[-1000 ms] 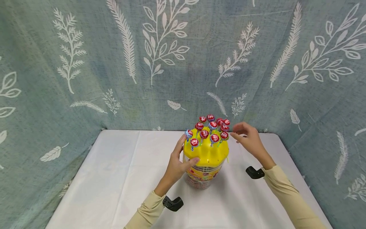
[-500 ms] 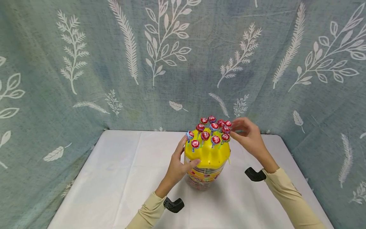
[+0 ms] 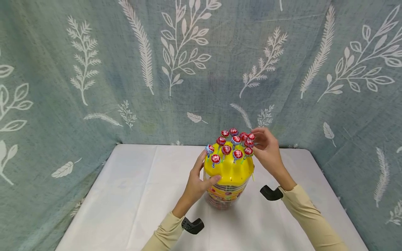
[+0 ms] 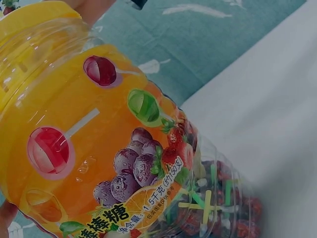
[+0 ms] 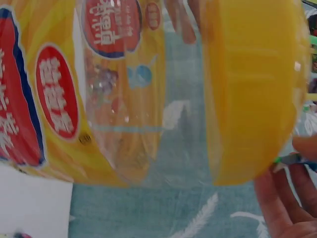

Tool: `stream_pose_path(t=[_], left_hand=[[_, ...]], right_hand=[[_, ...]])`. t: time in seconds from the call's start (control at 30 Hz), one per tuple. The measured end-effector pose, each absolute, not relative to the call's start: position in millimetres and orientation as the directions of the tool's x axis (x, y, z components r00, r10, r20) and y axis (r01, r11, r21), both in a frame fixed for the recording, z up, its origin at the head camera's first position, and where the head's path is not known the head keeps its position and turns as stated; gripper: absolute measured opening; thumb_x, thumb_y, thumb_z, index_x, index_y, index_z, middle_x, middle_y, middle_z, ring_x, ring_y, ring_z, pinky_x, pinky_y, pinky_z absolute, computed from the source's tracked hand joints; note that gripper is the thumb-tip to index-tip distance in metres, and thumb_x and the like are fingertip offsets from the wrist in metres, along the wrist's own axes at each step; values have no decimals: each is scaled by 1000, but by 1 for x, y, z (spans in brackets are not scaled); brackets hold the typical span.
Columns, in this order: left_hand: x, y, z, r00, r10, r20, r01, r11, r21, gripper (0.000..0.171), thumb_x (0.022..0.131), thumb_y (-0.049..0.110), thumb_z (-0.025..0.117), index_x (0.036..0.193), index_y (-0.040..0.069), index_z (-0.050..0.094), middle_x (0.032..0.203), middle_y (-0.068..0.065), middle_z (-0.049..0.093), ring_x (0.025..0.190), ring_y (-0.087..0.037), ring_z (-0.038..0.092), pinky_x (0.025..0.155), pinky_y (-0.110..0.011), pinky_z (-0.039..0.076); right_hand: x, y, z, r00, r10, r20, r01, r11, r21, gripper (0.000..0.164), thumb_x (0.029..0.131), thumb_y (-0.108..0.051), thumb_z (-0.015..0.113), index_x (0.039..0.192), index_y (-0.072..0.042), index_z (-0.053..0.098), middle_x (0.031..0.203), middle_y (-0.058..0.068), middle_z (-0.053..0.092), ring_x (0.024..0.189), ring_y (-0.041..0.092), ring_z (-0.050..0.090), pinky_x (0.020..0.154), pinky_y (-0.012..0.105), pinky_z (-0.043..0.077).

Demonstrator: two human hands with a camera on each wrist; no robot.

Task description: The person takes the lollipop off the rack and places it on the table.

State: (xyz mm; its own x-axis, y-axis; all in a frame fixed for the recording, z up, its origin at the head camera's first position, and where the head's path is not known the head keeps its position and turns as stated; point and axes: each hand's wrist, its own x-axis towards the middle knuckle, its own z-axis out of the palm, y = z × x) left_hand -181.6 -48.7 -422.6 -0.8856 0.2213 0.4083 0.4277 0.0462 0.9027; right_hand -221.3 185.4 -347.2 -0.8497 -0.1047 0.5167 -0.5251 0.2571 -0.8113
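A clear plastic jar (image 3: pixel 223 197) with a yellow lid (image 3: pixel 232 173) stands upright on the table. Several wrapped lollipops (image 3: pixel 226 150), mostly red on top, stick up out of the lid. My left hand (image 3: pixel 195 186) grips the jar at the lid, thumb over the front edge and fingers along the left side. At the lid's right rear, my right hand (image 3: pixel 267 150) reaches in among the lollipops. In the right wrist view its thumb and fingers pinch a lollipop (image 5: pixel 295 159) by the lid's edge. More lollipops (image 4: pixel 218 198) fill the jar's bottom in the left wrist view.
A white cloth covers the table (image 3: pixel 157 195). Behind it and at both sides hangs a blue-green curtain (image 3: pixel 194 97) with white leaf prints. Each wrist wears a black device (image 3: pixel 192 226).
My right hand has moved left from beside the lollipops to in among those at the lid's right rear. My left hand keeps its hold on the jar. The head view has shifted slightly.
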Motion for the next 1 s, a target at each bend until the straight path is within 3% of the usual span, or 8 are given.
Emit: stream_pose_path(t=[0.6, 1.0], left_hand=[[-180, -50, -421, -894, 216, 392, 415, 71, 907, 82, 83, 17, 69, 151, 10, 22, 150, -8, 32, 132, -25, 36, 108, -50, 24], [-182, -49, -424, -885, 224, 409, 429, 50, 902, 82, 84, 18, 69, 150, 9, 21, 150, -8, 33, 132, -24, 35, 108, -51, 24]], right_hand=[[-222, 177, -355, -823, -57, 565, -557, 274, -784, 33, 84, 7, 64, 114, 10, 49, 101, 22, 60, 87, 15, 60, 74, 22, 52], [-224, 185, -346, -783, -18, 622, -610, 213, -763, 36, 81, 16, 60, 114, 13, 48, 97, 28, 59, 82, 21, 62, 70, 21, 53]])
